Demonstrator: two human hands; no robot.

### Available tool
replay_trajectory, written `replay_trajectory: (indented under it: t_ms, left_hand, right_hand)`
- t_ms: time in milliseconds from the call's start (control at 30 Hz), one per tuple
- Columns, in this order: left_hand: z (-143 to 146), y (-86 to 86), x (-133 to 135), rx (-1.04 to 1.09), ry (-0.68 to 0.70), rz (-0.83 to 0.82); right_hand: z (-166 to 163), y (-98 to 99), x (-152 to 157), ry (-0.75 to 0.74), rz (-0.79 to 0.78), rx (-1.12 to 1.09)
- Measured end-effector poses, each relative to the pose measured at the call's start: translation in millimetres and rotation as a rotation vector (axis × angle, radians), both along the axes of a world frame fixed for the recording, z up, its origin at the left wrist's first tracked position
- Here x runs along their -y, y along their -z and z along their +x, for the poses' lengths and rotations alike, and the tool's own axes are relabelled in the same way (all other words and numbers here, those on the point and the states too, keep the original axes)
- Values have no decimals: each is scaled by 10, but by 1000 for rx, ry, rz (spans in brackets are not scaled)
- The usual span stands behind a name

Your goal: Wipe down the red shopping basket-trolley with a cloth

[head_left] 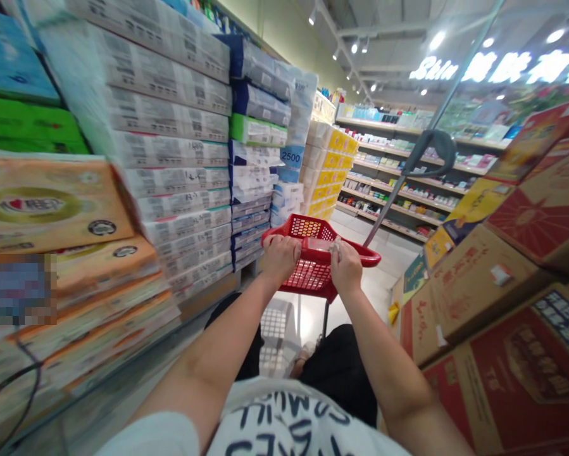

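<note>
Both hands are on the handle of a red plastic shopping cart point(309, 278) right in front of my body. The fingers of my left hand point(281, 256) wrap over the left part of the handle bar point(316, 245). My right hand point(347, 265) is closed on the bar farther right. A small crumpled whitish thing point(335, 244) shows at its thumb side, possibly a tissue; I cannot tell for sure. Mesh holes show in the cart's walls, and its inside is mostly hidden.
Tall stacks of wrapped paper packs point(180, 126) line the left side. Cardboard cartons point(493, 278) are piled along the right. A slanted grey pole point(391, 201) with a dark loop rises beyond the cart. Stocked shelves point(398, 171) stand across the far end of the aisle.
</note>
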State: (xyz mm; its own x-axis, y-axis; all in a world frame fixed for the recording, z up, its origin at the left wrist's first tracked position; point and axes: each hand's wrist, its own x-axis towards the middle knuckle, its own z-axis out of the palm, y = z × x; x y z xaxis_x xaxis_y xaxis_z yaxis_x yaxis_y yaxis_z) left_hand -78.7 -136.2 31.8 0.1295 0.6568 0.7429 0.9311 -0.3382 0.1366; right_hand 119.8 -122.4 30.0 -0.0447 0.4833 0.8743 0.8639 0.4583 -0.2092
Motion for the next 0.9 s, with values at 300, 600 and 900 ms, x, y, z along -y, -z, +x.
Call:
replay_trajectory:
  t_ms: [300,600,900]
  left_hand:
    - [-13,-22,21,-6,2,-24]
    - [-43,-24,3,-21,16,-66]
    - [-108,-31,-50,-13,5,-32]
  right_hand:
    - [232,-7,-12,1,-44,13]
    - [339,37,49,28,-40,122]
    - [283,-241,-25,262,-350,147]
